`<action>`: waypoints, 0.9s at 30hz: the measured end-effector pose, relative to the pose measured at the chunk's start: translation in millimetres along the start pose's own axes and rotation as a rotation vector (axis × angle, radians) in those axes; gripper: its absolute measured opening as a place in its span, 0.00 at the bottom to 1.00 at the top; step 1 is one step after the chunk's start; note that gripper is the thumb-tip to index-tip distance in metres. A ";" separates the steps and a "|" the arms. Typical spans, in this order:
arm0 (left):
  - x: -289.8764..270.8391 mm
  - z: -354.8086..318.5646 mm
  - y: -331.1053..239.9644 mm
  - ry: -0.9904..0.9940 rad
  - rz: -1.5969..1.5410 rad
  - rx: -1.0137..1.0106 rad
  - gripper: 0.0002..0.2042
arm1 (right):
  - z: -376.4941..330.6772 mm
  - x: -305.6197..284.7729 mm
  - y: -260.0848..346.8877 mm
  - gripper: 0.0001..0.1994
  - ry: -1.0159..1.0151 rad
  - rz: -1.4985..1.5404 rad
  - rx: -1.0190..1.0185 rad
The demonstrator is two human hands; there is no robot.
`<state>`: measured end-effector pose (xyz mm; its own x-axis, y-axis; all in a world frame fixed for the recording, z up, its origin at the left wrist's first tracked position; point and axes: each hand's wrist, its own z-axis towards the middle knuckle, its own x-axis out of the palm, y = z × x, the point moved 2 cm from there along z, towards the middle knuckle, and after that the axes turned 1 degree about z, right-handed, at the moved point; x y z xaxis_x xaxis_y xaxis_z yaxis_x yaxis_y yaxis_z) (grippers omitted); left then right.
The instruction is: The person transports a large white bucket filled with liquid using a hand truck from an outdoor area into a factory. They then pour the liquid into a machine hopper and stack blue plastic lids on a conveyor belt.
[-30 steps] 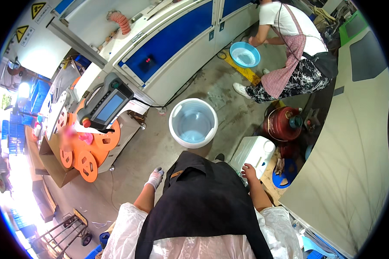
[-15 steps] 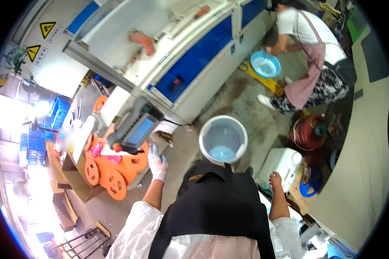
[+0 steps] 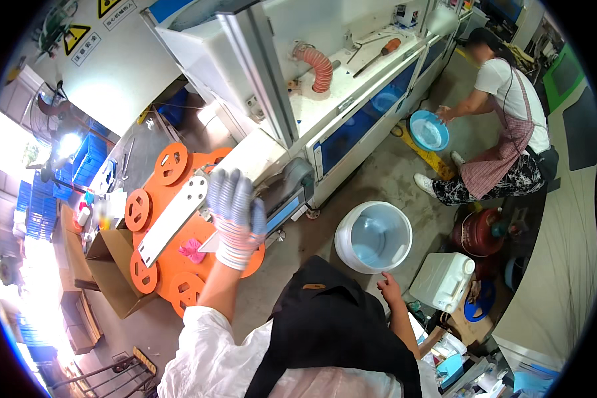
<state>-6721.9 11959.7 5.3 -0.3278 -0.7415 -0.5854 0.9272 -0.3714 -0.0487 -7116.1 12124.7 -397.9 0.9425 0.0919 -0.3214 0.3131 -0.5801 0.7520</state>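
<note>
My left hand [image 3: 234,215], in a striped grey-and-white glove, is raised with its fingers stretched out and holds nothing. It hovers over the edge of an orange rotary table [image 3: 172,192] with round slotted discs, beside a long white plate [image 3: 174,220] and a tilted control panel [image 3: 286,217]. A crumpled pink cloth [image 3: 192,251] lies on the table. My right hand [image 3: 390,289], bare, is held low at my right with loosely spread fingers and nothing in it. Just beyond it stands a white bucket [image 3: 400,232] with bluish liquid inside.
A co-worker at the far right bends over, holding a blue basin [image 3: 429,131]. A white jerrycan [image 3: 441,282] and a red gas cylinder [image 3: 479,232] stand at right. A white machine cabinet [image 3: 325,109] with an orange hose [image 3: 317,66] runs along the back; a cardboard box [image 3: 116,265] is at left.
My view has turned left, bringing the orange table nearer. My left hand has risen with its fingers spread, and my right hand has come inward toward the bucket.
</note>
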 end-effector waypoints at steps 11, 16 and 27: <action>-38.8 -30.8 207.3 0.286 0.200 -0.563 0.17 | -165.2 -15.0 -152.2 0.21 -0.469 0.638 0.331; 5.8 -106.8 314.7 0.554 0.000 -0.585 0.22 | -283.2 57.3 -211.6 0.12 -0.613 0.718 0.584; 38.2 -71.2 344.1 0.809 0.376 -0.231 0.24 | -355.0 198.6 -243.9 0.15 -0.774 0.433 0.616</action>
<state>-6402.4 11843.4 -91.4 0.1486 -0.1414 -0.9787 0.9887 0.0007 0.1500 -6963.6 12571.7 -440.8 0.5611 -0.6299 -0.5370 -0.3454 -0.7678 0.5397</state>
